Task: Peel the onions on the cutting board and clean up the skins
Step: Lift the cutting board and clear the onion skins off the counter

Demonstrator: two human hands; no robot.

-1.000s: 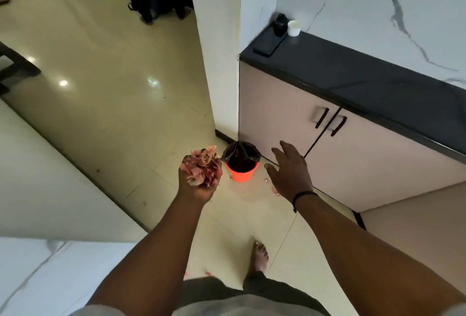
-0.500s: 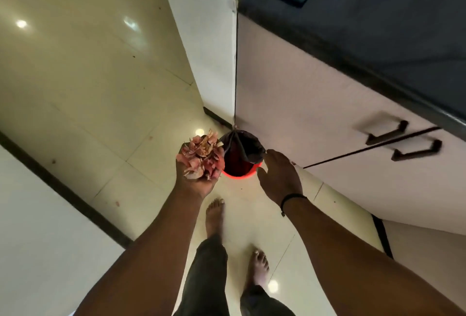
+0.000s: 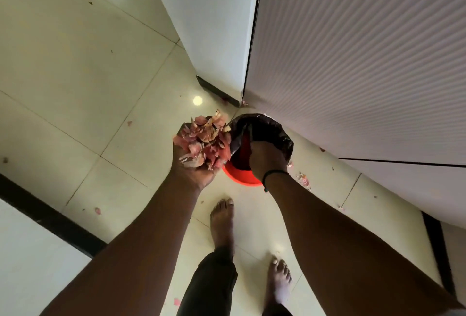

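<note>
A pile of pink and tan onion skins (image 3: 204,140) lies in my left hand (image 3: 195,169), palm up with the fingers cupped round it, just left of the bin. The small red bin (image 3: 242,177) stands on the floor against the cabinet, lined with a black bag (image 3: 271,129). My right hand (image 3: 267,158) reaches into the bin's mouth and grips the liner near its front edge; its fingers are hidden inside the bag. No onions or cutting board are in view.
A pale ribbed cabinet front (image 3: 365,63) rises right of the bin, a white pillar (image 3: 209,25) behind it. Loose skin scraps (image 3: 302,179) lie on the tiled floor (image 3: 75,76). My bare feet (image 3: 222,222) stand just behind the bin.
I have bent lower and closer to the bin. My right hand went from hovering open beside the bin into its mouth and took hold of the liner. My left hand kept the skins.
</note>
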